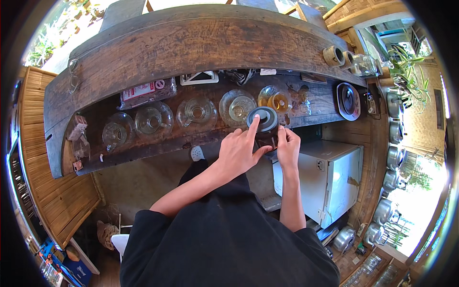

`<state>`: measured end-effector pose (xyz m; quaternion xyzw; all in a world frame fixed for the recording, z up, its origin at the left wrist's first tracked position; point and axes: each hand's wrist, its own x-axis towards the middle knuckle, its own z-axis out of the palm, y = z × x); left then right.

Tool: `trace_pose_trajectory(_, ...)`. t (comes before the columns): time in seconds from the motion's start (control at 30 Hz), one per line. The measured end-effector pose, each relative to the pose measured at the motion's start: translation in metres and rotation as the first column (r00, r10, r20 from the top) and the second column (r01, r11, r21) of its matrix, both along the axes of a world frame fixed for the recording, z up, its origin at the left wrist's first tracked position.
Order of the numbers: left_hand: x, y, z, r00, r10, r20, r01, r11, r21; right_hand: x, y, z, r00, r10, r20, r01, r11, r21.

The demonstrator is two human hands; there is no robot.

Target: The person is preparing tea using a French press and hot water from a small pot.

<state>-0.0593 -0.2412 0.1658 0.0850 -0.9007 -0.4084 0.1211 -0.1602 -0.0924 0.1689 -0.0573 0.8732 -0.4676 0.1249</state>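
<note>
My right hand (288, 143) grips the side of a dark jug (267, 138) with a grey lid (263, 119), probably by its handle. The index finger of my left hand (239, 149) rests on the lid's knob, and its thumb lies against the jug's near side. The jug is over the shelf's near edge. Just beyond it, a glass cup with amber liquid (279, 103) sits on a glass saucer (266, 94). To its left stands a glass cup (242, 108) on a saucer; whether it holds liquid is unclear.
More glass cups on saucers (197, 113) line the wooden shelf (229, 138) leftward. A plastic-wrapped package (148, 92) lies behind them. The raised counter (215, 43) overhangs the back. A dark dish (348, 101) lies far right. A white refrigerator (322, 179) stands below, right. Metal kettles (394, 158) line the right side.
</note>
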Motion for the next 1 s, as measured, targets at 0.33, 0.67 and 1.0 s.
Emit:
trace_pose_trajectory(0.33,0.001,-0.001,0.004,0.998,-0.034,0.055,0.035,0.999,-0.027,-0.01,-0.004,0.014,0.998,0.055,-0.04,-0.052,0.997,0.063)
trace_pose_trajectory(0.67,-0.002,-0.002,0.002,0.991,-0.085,0.099,0.085,0.996,0.01,-0.019,-0.003,0.02,0.992,0.1,-0.073,-0.091,0.989,0.12)
trace_pose_trajectory(1.0,-0.006,-0.004,0.005,0.982,-0.138,0.13,0.136,0.99,0.027,-0.027,-0.002,0.027,0.983,0.134,-0.123,-0.115,0.981,0.153)
